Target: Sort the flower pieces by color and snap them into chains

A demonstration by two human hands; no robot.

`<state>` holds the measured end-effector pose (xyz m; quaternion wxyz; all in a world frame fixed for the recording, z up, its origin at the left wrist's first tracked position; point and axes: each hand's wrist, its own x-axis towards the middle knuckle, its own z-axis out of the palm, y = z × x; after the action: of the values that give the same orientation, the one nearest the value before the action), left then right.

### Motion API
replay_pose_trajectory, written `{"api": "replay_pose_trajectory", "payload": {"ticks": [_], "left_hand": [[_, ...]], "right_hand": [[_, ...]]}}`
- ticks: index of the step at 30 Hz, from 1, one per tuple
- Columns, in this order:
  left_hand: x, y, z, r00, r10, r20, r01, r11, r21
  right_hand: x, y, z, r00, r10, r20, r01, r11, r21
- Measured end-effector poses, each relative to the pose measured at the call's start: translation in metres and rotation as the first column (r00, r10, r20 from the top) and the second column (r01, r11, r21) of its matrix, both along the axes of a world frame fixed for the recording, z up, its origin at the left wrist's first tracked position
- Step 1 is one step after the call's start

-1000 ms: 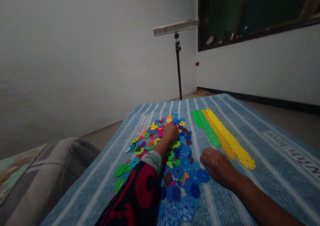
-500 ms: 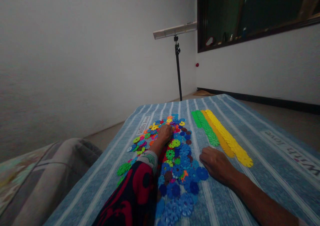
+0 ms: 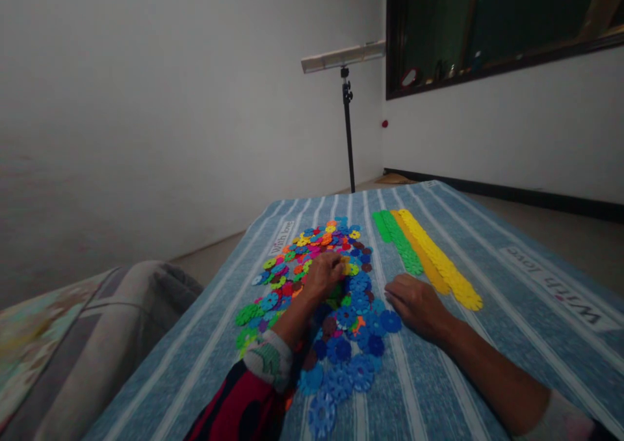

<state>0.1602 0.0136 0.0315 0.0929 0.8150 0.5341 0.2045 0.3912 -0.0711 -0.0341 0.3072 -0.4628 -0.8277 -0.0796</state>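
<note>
Red-and-black left sleeve at seven o'clock, grey left cuff with green pattern, grey right cuff at four o'clock

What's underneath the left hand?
The left hand is over a pile of colourful flower-shaped discs. A yellow-green disc shows beside its fingers. The discs right beneath the hand are covered, so I can't tell their colours.

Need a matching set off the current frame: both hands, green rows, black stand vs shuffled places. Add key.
1. Left hand
2. Right hand
3. Green rows
4. Black stand

A. Directly left of the orange row
B. Beyond the far edge of the striped cloth
C. At the mixed pile
D. Just right of the pile

Pairs: 1-C, 2-D, 3-A, 4-B
</note>
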Motion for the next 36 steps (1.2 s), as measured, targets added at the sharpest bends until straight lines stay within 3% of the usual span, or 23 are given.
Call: {"api": "replay_pose_trajectory", "payload": {"ticks": [5,10,20,28,32,36], "left_hand": [[0.009,-0.035,-0.008,0.993,-0.108,-0.048,0.110,0.993,0.037],[0.015,-0.048,-0.020,0.970,-0.198,-0.139,0.208,0.976,0.060],[0.020,-0.056,-0.023,0.938,-0.299,-0.178,0.319,0.943,0.094],[0.022,-0.059,-0.023,0.912,-0.319,-0.258,0.355,0.929,0.107],[0.020,-0.055,-0.027,0.924,-0.307,-0.230,0.344,0.928,0.143],[0.017,-0.049,-0.028,0.938,-0.281,-0.203,0.314,0.936,0.159]], "right_hand": [[-0.006,-0.001,0.001,0.989,-0.019,-0.148,0.019,1.000,-0.002],[-0.013,-0.002,-0.004,0.967,0.031,-0.254,-0.024,0.999,0.030],[-0.019,-0.004,0.008,0.985,0.067,-0.159,-0.061,0.997,0.040],[-0.017,-0.002,0.002,0.986,0.103,-0.133,-0.097,0.994,0.056],[-0.006,0.004,0.006,0.989,0.069,-0.127,-0.065,0.997,0.040],[0.033,0.014,0.023,0.992,0.028,-0.121,-0.030,0.999,-0.015]]}}
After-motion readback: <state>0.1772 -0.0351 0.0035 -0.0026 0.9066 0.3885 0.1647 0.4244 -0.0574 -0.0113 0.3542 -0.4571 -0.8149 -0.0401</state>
